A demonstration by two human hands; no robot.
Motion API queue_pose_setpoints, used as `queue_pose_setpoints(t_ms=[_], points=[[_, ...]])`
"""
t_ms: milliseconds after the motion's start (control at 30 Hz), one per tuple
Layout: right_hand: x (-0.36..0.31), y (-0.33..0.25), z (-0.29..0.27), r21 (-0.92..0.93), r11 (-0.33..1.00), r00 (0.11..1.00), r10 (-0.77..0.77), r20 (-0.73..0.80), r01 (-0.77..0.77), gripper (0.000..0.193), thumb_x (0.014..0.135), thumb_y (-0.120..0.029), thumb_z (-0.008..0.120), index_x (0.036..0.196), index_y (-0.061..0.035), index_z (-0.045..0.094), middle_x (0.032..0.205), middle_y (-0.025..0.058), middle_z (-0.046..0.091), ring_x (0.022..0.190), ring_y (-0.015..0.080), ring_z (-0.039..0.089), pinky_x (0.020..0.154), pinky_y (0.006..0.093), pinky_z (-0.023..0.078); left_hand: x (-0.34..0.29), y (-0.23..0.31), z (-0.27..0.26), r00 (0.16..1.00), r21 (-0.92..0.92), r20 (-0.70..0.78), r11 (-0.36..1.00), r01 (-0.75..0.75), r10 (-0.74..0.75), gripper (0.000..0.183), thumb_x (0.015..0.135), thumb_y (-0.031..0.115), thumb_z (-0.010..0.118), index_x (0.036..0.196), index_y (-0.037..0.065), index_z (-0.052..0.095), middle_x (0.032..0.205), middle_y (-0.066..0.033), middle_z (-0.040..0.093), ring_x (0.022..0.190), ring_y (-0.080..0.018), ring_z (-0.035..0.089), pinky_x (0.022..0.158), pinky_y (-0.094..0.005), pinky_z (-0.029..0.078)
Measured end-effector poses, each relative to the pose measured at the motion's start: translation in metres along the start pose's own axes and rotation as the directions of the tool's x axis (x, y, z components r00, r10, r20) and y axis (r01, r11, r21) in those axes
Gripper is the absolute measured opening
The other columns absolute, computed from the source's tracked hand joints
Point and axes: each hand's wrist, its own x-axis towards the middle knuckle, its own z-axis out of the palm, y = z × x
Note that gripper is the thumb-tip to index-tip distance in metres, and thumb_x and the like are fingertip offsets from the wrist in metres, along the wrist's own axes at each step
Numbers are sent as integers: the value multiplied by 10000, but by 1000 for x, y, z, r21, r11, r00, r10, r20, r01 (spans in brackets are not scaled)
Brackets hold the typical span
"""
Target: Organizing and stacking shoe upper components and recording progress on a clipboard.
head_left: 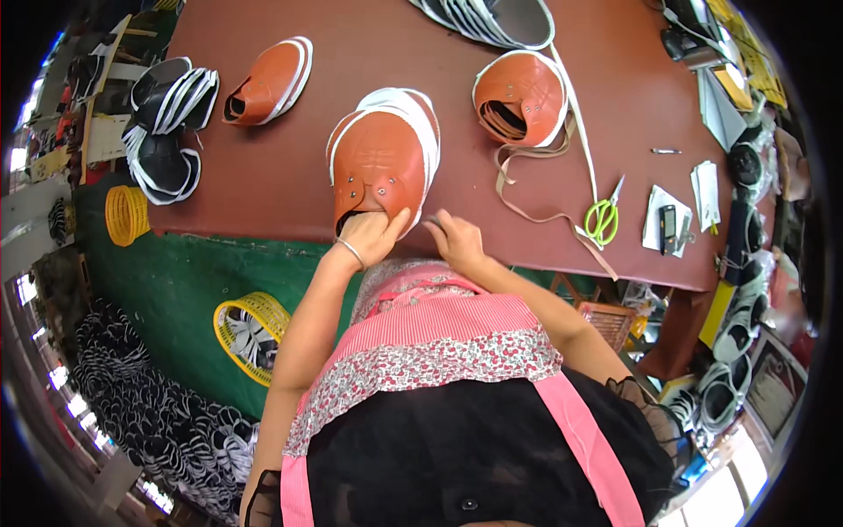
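Note:
My left hand [373,237] grips the near end of an orange-brown shoe upper [378,149], with its fingers in the opening and the thumb on the outer side. White edging shows around this upper, and more white-edged layers lie beneath its far end. Just right of it, my right hand [458,241] is closed in a pinch at the table's front edge. A small dark bit shows at its fingertips, too small to name.
Orange-brown uppers [263,83] and a second pile [522,92] lie beyond on the red-brown table [615,97]. Green-handled scissors [602,220] rest near a tan strip [527,206]. Black uppers [167,132] sit left; a yellow basket [230,329] stands below.

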Motion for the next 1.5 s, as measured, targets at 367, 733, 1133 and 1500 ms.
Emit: queue_pose_setpoints(t_ms=[367, 733, 1133, 1500], points=[[14, 50, -5, 187, 845, 855, 517, -40, -501, 303, 1030, -356, 618, 1057, -55, 636, 860, 210, 705, 769, 372, 696, 706, 452, 545, -18, 17, 28, 985, 346, -160, 930, 121, -68, 718, 1050, 568, 402, 735, 20, 742, 778, -220, 725, 774, -389, 697, 751, -484, 512], [60, -23, -20, 795, 261, 791, 471, 390, -548, 279, 1001, -266, 703, 1077, -5, 642, 921, 57, 699, 775, 117, 655, 720, 273, 544, -93, -23, 20, 674, -713, -574, 689, -131, -466, 466, 1090, 383, 536, 869, 11, 711, 814, -77, 728, 708, -208, 680, 600, -373, 474], [59, -31, -36, 738, 346, 796, 436, 420, -579, 282, 997, -296, 706, 1031, -19, 662, 912, 43, 689, 761, 115, 637, 700, 271, 538, -106, -14, 71, 785, -948, -309, 239, -209, -537, 417, 827, 143, 860, 1163, -35, 687, 1120, -123, 741, 952, -235, 736, 840, -374, 594], [140, -72, -41, 316, 925, 929, 87, 360, -209, 395, 919, -432, 712, 1021, -51, 729, 910, 202, 732, 872, 399, 705, 767, 480, 538, -22, 13, 67, 629, -624, -608, 782, 1, -486, 421, 801, 358, 842, 948, -24, 745, 911, -236, 748, 870, -407, 729, 803, -461, 558]])
